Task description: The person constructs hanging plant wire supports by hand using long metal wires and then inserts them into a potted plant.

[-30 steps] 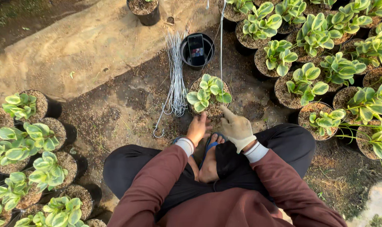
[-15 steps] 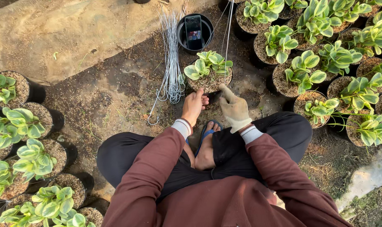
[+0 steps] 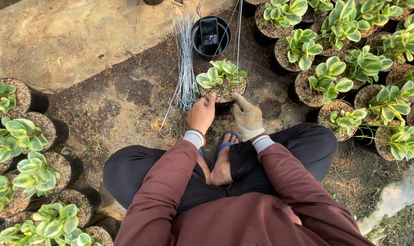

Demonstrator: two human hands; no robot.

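At the potted plant, your bare left hand and gloved right hand clasp its pot; the hooked wires beside it lie unused.

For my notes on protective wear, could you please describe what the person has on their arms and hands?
Both arms wear long maroon sleeves with white ribbed cuffs showing at the wrists. The left hand is bare. The right hand wears a pale beige work glove, somewhat soiled. No watch or jewellery shows.
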